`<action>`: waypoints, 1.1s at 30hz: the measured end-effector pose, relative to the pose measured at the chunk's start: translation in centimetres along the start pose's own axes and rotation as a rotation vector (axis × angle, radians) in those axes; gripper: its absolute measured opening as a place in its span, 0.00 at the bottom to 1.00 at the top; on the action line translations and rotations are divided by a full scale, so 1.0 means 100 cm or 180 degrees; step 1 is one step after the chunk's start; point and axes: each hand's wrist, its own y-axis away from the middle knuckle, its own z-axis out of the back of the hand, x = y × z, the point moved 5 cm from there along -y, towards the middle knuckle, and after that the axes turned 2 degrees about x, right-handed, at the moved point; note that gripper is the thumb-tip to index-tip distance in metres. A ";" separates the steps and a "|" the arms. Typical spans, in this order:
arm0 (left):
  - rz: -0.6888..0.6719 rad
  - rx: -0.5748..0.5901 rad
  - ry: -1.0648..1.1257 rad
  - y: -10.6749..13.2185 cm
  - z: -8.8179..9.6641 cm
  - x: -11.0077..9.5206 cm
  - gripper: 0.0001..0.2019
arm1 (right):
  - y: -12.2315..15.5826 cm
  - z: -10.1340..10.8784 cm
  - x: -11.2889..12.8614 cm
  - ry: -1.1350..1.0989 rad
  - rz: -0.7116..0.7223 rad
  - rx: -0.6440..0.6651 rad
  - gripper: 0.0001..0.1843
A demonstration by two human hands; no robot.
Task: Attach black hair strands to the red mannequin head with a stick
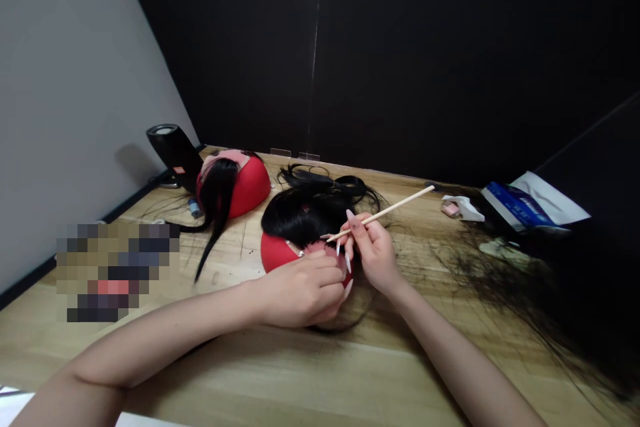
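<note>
A red dome-shaped head form (278, 255) stands on the wooden table in front of me, with a bundle of long black hair (300, 213) draped over its far side. Pink mesh (320, 249) covers part of its near side, with pins at the edge. My left hand (305, 290) rests closed on the mesh; its fingertips are hidden, so what they pinch does not show. Between the thumb and fingers of my right hand (367, 250) is a thin wooden stick (400, 203), slanting down to the hairline. Its fine tip is too small to make out.
Behind to the left are a second red head form (253, 190) with black hair and a black cylindrical speaker (175, 157). Loose black hair (500, 287) spreads at right, near a blue-and-white packet (530, 203) and a small pink block (451, 209). A blurred-out patch covers the left.
</note>
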 end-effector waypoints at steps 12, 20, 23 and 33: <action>-0.0037 -0.0044 -0.0006 0.000 0.001 0.001 0.13 | -0.002 0.001 -0.005 -0.0419 -0.0142 -0.0063 0.23; -0.0150 -0.0299 -0.0086 0.004 0.002 0.001 0.15 | -0.001 0.002 -0.006 -0.0530 -0.0223 0.0057 0.23; -0.0228 -0.0378 -0.0107 0.006 0.000 0.000 0.16 | -0.002 0.002 -0.007 -0.0575 -0.0220 0.0051 0.23; -0.0202 -0.0527 -0.0907 0.008 0.000 -0.008 0.16 | -0.001 0.002 -0.009 -0.0675 -0.0218 -0.0004 0.21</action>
